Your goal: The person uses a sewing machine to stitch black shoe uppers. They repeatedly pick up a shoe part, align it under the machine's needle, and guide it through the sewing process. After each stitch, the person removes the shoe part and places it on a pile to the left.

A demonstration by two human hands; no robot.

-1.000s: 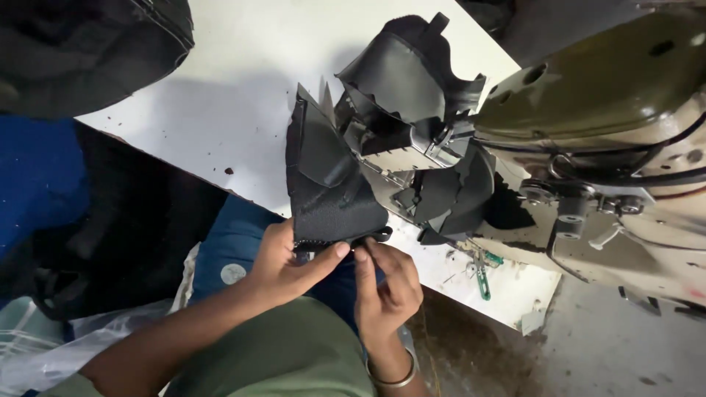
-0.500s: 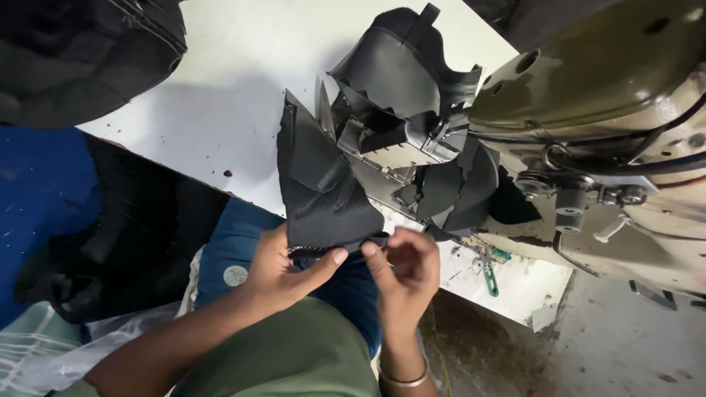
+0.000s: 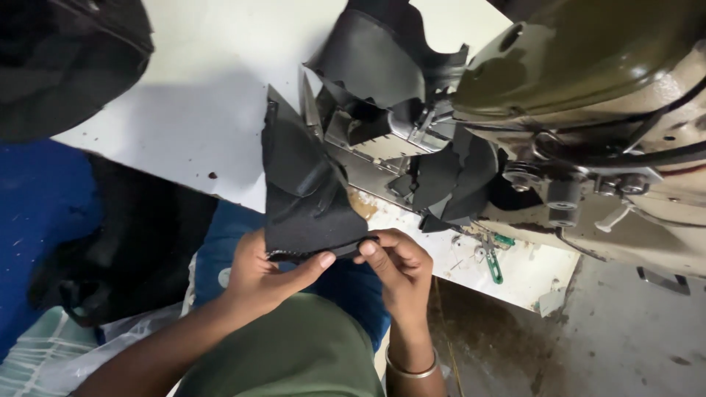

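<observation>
Both hands pinch the lower edge of a black fabric piece (image 3: 305,191) that stands up from my lap against the table edge. My left hand (image 3: 265,276) grips it from below, thumb laid along the hem. Fingertips of my right hand (image 3: 393,268) press the same hem from the right; a metal bangle sits on that wrist. Behind the piece, more black fabric pieces (image 3: 382,66) lie over the bed of an olive and cream sewing machine (image 3: 588,95).
A white table (image 3: 191,110) carries the machine. A dark bundle (image 3: 66,59) lies at the upper left. Green-handled snips (image 3: 493,261) rest near the table's front edge. Blue cloth (image 3: 37,213) and black material (image 3: 125,250) lie at the left, grey floor (image 3: 632,338) at the right.
My hands have stayed on the hem of the black piece, the right fingers sliding slightly along it. The view has shifted a little; nothing was let go.
</observation>
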